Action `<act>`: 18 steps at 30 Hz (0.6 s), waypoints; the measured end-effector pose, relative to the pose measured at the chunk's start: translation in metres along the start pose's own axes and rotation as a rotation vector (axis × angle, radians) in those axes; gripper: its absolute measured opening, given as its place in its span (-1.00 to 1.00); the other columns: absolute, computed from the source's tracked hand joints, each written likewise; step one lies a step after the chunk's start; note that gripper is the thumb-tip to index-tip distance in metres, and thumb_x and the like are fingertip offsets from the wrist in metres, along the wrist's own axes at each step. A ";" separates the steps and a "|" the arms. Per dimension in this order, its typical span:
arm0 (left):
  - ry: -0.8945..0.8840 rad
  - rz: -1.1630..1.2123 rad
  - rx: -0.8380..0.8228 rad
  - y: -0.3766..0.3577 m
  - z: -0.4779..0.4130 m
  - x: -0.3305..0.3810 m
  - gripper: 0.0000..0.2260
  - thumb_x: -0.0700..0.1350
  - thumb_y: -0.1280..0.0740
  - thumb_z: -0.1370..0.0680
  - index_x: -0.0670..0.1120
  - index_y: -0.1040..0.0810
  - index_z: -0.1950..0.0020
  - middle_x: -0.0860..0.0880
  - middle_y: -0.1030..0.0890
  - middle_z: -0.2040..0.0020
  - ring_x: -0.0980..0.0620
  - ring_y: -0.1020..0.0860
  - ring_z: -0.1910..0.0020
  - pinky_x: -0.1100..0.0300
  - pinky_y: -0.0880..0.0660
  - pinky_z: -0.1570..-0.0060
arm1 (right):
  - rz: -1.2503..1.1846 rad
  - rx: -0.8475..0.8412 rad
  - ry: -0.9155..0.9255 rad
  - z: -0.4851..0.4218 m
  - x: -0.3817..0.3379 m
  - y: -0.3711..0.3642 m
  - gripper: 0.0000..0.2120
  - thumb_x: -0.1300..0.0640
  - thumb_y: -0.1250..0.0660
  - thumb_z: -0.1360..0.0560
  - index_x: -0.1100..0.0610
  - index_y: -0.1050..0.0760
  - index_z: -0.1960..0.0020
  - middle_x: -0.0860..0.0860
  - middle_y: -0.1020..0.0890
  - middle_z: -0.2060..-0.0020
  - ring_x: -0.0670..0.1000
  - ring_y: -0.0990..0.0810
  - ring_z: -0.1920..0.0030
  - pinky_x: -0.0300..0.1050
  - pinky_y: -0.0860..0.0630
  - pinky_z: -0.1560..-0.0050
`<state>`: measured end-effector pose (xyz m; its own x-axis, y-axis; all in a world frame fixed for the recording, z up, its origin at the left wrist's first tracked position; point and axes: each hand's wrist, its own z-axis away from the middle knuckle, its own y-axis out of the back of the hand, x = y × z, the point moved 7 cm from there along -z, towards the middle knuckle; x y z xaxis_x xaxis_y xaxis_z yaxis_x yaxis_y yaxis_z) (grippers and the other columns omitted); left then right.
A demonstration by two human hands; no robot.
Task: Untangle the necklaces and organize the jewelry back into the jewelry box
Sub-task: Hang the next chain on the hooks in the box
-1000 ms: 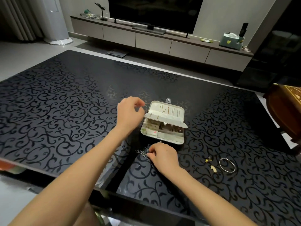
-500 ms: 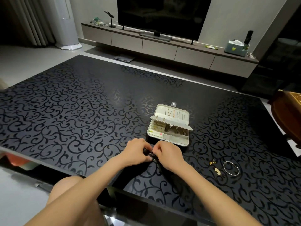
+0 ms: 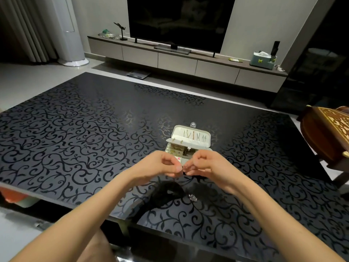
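- The left hand [image 3: 160, 165] and the right hand [image 3: 211, 164] are held close together over the near middle of the worktop [image 3: 75, 138], fingertips almost meeting.
- Both hands are grasping: thumb and curled fingers of each pinch a small dark bit of necklace [image 3: 184, 172] in the gap between them. The chain itself is too fine to follow.
- In the picture the hands overlap the near edge of the jewelry box [image 3: 177, 132]. Whether they touch it cannot be told.
- The jewelry box stands open just beyond the hands. Its cream lid is laid back toward the far side, with a row of thin pieces pinned inside.
- The box's lower tray is split into small compartments, with small items in several. What they are is too small to tell.
- A small silvery cluster [image 3: 192, 197] lies on the worktop nearer than the hands, apart from them and slightly right.
- Dark reflections of the forearms spread over the glossy black scroll-patterned surface below the hands.
- Far across the room a dark television [image 3: 181, 19] stands on a long low cabinet [image 3: 177, 63], with a tissue box [image 3: 262, 60] at the cabinet's right end.
- A carved wooden chair [image 3: 324, 133] sits at the worktop's right edge.
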<state>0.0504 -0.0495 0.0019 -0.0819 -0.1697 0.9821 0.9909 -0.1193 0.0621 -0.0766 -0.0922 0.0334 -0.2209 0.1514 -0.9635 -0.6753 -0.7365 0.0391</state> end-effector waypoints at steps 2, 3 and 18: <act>-0.019 0.115 -0.030 -0.002 -0.002 0.011 -0.96 -0.21 -0.39 -0.44 -0.13 -0.61 0.22 -0.14 -0.63 0.20 -0.01 -0.55 0.19 0.22 -0.50 0.08 | -0.077 -0.003 -0.002 0.002 -0.004 0.003 -0.74 0.43 -0.13 -0.51 0.20 -0.35 0.30 0.15 -0.59 0.32 0.05 -0.59 0.29 -0.11 -0.53 0.18; -0.030 0.161 -0.036 -0.003 -0.003 0.017 -0.94 -0.23 -0.36 -0.46 -0.14 -0.59 0.22 -0.16 -0.62 0.19 -0.03 -0.55 0.17 0.22 -0.52 0.07 | -0.080 0.004 0.001 0.004 -0.006 0.005 -0.74 0.43 -0.12 -0.52 0.19 -0.34 0.30 0.13 -0.54 0.37 0.05 -0.53 0.35 -0.15 -0.46 0.28; -0.108 0.078 0.013 -0.005 -0.002 0.078 -0.92 -0.12 -0.36 -0.45 -0.13 -0.57 0.18 0.01 -0.37 0.37 0.13 -0.25 0.43 0.29 -0.23 0.33 | 0.339 0.031 0.108 0.034 -0.047 0.036 -0.84 0.16 -0.32 -0.51 0.15 -0.61 0.20 -0.01 -0.42 0.56 -0.08 -0.28 0.53 -0.25 -0.19 0.47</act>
<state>0.0386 -0.0635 0.0774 0.0064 -0.0715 0.9974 0.9952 -0.0972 -0.0133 -0.1145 -0.1036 0.0890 -0.3617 -0.1697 -0.9167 -0.5975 -0.7126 0.3677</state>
